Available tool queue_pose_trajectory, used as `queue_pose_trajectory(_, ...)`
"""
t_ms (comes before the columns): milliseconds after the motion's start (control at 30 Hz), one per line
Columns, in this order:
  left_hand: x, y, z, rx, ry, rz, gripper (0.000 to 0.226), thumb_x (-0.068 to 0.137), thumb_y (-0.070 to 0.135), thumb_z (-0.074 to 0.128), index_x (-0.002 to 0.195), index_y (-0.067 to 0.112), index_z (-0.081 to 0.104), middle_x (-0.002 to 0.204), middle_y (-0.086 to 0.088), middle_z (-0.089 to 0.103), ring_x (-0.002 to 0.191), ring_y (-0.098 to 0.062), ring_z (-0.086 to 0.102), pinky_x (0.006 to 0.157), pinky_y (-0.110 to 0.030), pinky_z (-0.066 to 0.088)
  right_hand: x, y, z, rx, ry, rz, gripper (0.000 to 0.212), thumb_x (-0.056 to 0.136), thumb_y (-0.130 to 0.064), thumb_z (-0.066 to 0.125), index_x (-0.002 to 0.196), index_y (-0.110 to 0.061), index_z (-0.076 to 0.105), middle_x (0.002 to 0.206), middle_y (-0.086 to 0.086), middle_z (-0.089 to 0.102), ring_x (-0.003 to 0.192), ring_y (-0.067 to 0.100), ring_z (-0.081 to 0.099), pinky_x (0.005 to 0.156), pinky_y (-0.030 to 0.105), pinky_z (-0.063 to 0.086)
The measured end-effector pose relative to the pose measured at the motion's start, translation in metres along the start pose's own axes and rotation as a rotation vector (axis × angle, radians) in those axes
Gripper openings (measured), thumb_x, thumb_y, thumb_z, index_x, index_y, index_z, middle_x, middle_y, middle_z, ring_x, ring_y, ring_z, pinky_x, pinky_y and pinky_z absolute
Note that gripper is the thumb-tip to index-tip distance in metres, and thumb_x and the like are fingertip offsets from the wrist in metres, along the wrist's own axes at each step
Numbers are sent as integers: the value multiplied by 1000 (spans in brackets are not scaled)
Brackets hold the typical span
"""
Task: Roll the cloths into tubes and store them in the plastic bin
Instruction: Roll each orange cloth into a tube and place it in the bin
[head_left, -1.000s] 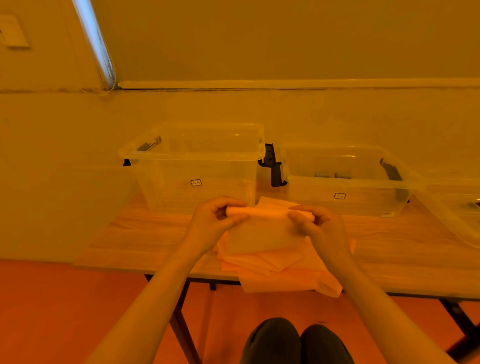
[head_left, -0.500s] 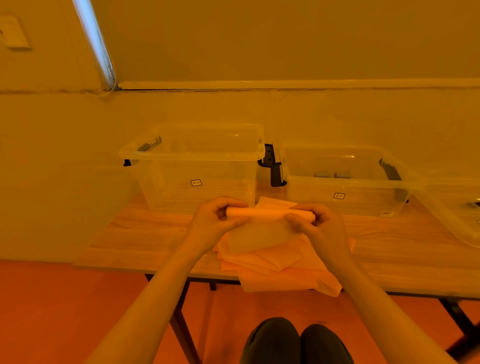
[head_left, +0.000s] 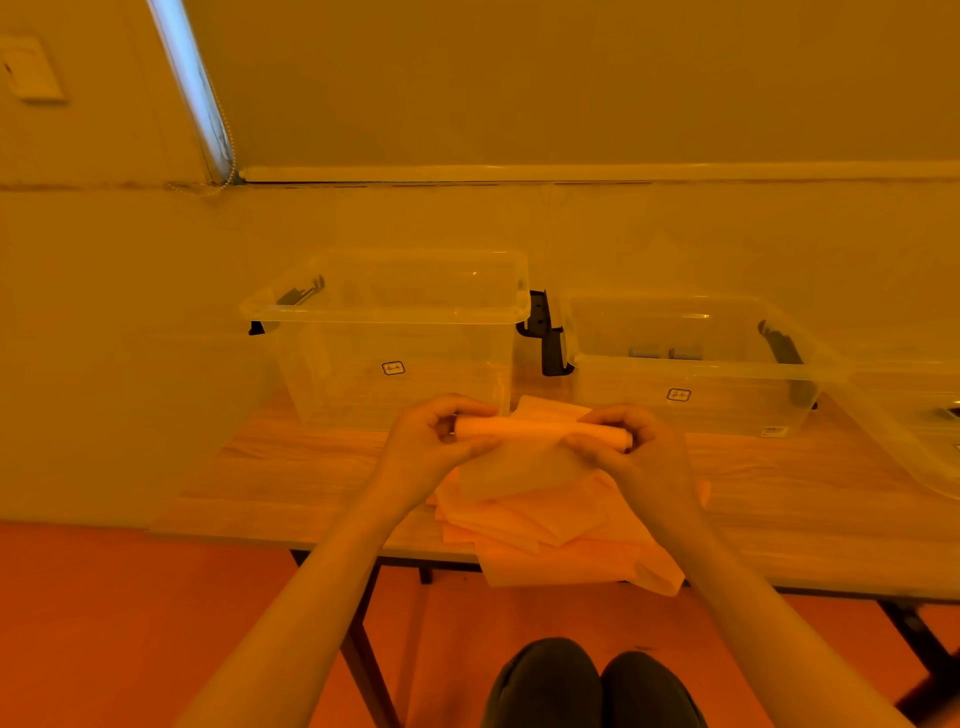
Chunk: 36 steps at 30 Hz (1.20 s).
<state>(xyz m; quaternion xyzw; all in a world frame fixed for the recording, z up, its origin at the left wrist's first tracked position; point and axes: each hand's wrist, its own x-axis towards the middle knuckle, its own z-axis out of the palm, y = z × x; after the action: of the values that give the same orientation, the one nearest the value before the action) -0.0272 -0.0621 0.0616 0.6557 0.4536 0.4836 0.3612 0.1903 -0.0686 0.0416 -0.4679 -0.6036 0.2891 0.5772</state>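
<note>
A pale orange cloth (head_left: 530, 447) is held above the table, its upper part wound into a tube and its lower flap hanging loose. My left hand (head_left: 436, 447) grips the tube's left end and my right hand (head_left: 631, 452) grips its right end. Below them lies a pile of flat cloths (head_left: 550, 530), part of it drooping over the table's front edge. A clear plastic bin (head_left: 395, 312) stands just behind my left hand, and a second clear bin (head_left: 691, 364) stands behind my right hand.
The wooden table (head_left: 291, 467) stands against a wall. A third clear container (head_left: 914, 431) shows at the right edge. Black clips sit between the two bins. My knees (head_left: 592, 686) are under the front edge.
The tube has grown thicker and the loose flap beneath it has grown shorter as my fingers wound it. Both hands stay in about the same place.
</note>
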Motion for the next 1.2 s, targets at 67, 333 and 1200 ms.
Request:
queue_pose_trajectory(67, 0, 1, -1, -7, 7, -10, 23, 78, 7, 71, 90, 26, 66, 98, 7, 65, 90, -5, 62, 72, -17, 55, -1, 2, -1, -11, -17, 6, 23, 72, -11, 78, 90, -20, 68, 92, -11, 64, 81, -9, 60, 63, 14, 53)
queue_pose_trajectory(333, 0, -1, 1, 7, 41, -12, 17, 82, 13, 68, 88, 29, 67, 94, 11, 66, 88, -3, 62, 72, -16, 53, 0, 0, -1, -6, 5, 7, 23, 70, -13, 79, 87, -23, 68, 90, -11, 65, 78, -8, 60, 62, 15, 52)
queue_pose_trajectory(1200, -7, 6, -3, -28, 22, 1, 18, 84, 13, 66, 93, 28, 65, 97, 8, 65, 89, -6, 63, 71, -16, 54, -6, -17, -7, 16, -43, 11, 30, 73, -8, 77, 92, -30, 68, 97, -12, 65, 88, -7, 60, 71, 18, 55)
